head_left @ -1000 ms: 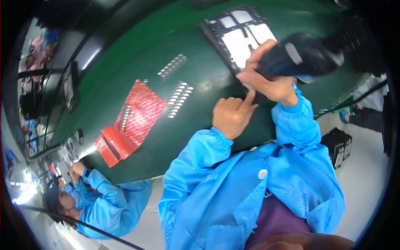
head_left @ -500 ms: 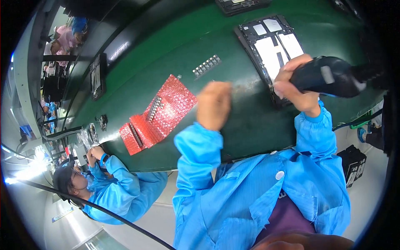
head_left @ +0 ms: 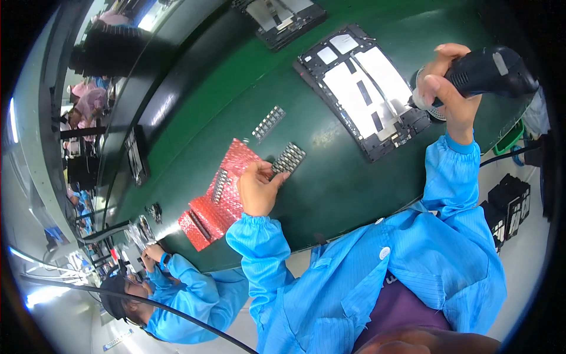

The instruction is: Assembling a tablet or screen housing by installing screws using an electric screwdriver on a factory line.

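Note:
My left hand [head_left: 258, 190] pinches a panel of small metal parts [head_left: 289, 158] at its near left corner, beside the red bubble wrap [head_left: 240, 159]. My right hand [head_left: 453, 97] is wrapped round a black electric screwdriver [head_left: 496, 69]. Its pale nose points left, at the right edge of an opened tablet [head_left: 336, 79]; whether the tip touches is too small to tell. White battery panels and black framing show inside the tablet, which lies flat on the green table. Partly behind the right hand sits a round metallic dish [head_left: 439, 113].
Another strip of metal parts [head_left: 269, 124] lies left of the tablet. A second opened device [head_left: 280, 20] is at the far edge. A co-worker in blue [head_left: 194, 301] sits at the left. Dark device frames [head_left: 512, 203] stand low at the right.
The view has turned, shifting the scene. My left hand, blurred before, now holds the metal-part panel near the bubble wrap. The screwdriver has moved from over the tablet to its right edge.

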Tool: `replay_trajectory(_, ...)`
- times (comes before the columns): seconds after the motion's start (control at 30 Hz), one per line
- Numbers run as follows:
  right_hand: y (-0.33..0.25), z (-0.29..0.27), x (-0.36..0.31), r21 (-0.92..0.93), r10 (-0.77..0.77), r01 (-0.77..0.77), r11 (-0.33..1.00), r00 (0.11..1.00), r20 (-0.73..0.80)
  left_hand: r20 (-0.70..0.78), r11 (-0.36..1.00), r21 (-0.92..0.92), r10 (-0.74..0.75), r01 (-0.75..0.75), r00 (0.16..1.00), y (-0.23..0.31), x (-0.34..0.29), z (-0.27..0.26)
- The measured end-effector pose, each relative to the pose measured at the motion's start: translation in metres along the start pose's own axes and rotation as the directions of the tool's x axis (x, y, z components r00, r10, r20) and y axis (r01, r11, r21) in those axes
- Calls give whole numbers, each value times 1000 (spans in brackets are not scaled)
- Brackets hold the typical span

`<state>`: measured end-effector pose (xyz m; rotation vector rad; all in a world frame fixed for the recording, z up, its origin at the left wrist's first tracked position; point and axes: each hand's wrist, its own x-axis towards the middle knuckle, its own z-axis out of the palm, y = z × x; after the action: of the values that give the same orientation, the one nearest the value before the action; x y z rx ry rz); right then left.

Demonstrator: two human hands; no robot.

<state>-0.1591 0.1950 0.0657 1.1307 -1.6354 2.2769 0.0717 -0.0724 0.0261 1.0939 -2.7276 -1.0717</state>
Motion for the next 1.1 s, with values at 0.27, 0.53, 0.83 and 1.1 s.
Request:
replay_trajectory(0.27,0,-40,9,-189,179,-201,961,976,-126,100,954,-293,-35,63,994,-23,6,-5)
replay_trajectory(0.53,2,-67,8,-9,261,-293,956,865,-428,-63,980,54,194,-190,979,-8,1,10)
replay_trajectory(0.83,19,-68,17,-24,275,-302,953,896,-349,-170,930,-150,311,-337,935,17,-17,42)
replay_trajectory(1.1,25,-70,17,9,348,-365,931,882,-318,-141,873,52,488,-486,861,22,-11,55)
